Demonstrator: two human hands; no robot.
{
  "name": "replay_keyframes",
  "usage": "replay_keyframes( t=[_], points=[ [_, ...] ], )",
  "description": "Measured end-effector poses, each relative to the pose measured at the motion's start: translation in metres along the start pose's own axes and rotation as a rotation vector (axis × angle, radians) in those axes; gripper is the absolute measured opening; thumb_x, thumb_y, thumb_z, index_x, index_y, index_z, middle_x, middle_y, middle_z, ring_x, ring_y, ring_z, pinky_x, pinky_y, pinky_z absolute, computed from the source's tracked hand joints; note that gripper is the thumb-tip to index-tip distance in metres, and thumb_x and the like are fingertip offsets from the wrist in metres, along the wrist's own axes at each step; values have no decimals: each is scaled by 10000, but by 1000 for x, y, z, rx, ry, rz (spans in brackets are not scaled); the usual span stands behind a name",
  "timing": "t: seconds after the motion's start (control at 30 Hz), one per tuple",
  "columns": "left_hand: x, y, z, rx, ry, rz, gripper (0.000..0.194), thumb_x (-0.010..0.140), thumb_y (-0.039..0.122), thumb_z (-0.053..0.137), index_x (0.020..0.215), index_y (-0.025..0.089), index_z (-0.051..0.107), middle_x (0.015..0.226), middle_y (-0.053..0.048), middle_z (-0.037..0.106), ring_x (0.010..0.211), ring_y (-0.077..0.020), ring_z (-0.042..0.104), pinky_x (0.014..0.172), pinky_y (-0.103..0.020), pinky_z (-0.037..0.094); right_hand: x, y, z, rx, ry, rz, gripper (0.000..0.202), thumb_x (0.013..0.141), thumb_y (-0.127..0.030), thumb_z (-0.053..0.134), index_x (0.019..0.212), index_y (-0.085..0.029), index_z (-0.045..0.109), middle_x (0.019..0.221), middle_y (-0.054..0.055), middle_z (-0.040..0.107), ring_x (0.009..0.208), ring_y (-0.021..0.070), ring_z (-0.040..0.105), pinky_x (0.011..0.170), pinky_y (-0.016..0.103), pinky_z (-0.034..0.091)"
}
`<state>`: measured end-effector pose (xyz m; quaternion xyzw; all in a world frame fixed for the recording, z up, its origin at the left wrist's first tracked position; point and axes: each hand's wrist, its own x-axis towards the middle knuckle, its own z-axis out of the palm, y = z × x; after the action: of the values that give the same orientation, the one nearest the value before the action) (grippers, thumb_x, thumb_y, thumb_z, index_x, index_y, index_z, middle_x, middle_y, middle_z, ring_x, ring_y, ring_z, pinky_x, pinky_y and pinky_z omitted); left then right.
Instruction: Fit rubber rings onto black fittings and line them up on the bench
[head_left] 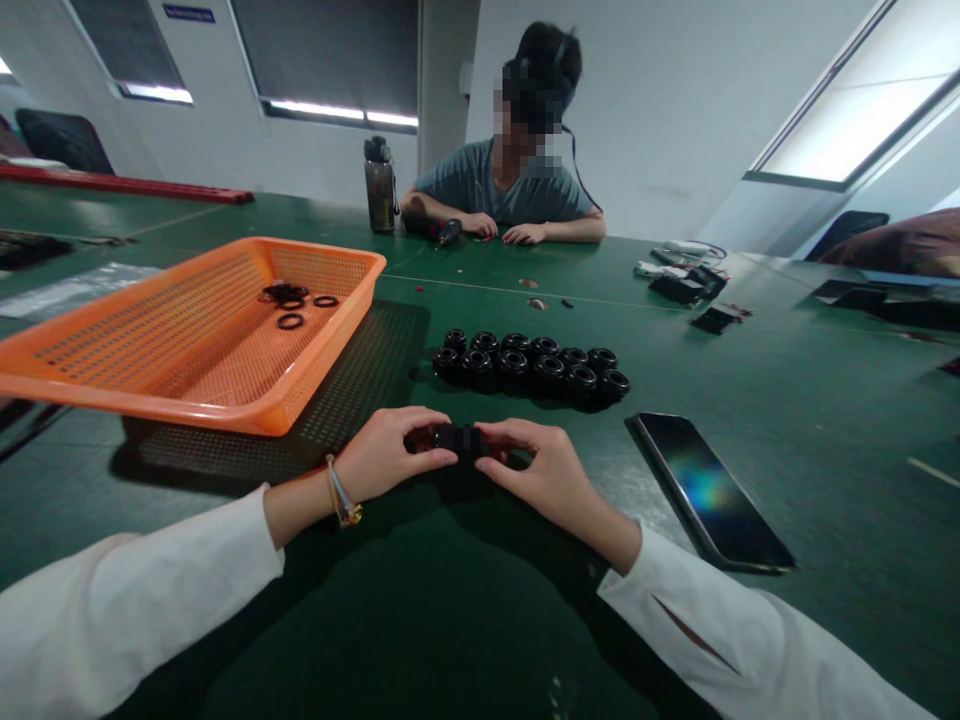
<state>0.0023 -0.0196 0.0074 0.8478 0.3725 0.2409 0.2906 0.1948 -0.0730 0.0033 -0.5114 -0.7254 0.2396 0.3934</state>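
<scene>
Between my two hands a small black cylindrical part (459,440) is held sideways just above the green table. My left hand (390,450) pinches its left end between thumb and fingers. On the other end, my right hand (532,455) closes with thumb and fingertips. The ends of the part are hidden by my fingers. Just beyond it, several black round parts with ring-shaped tops (532,365) stand in two rows. To the left, black rings (290,321) lie inside an orange perforated basket (225,412).
A phone (709,490) lies right of my right hand. Across the green table (450,620) sits a person (510,180), with a dark bottle (380,185) and a drill-like tool (448,233) nearby. Wires and dark electronic parts (686,280) lie at the back right.
</scene>
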Motion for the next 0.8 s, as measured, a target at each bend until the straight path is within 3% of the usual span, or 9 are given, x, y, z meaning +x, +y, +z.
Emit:
replay_keyframes(
  t=[0.2, 0.8],
  points=[
    [-1, 0, 0, 5, 3, 2, 276, 713, 266, 676, 934, 102, 656, 838, -48, 678, 675, -145, 605, 624, -215, 466, 1, 0, 0, 6, 20, -21, 251, 677, -140, 681, 928, -141, 696, 837, 67, 701, 652, 148, 627, 611, 276, 522],
    [-1, -2, 0, 3, 10, 24, 250, 720, 278, 664, 915, 121, 658, 818, -38, 675, 657, -138, 597, 606, -209, 464, 2, -2, 2, 8, 8, 79, 242, 665, -111, 677, 904, -146, 682, 781, 35, 713, 624, 140, 623, 597, 262, 516]
  ],
)
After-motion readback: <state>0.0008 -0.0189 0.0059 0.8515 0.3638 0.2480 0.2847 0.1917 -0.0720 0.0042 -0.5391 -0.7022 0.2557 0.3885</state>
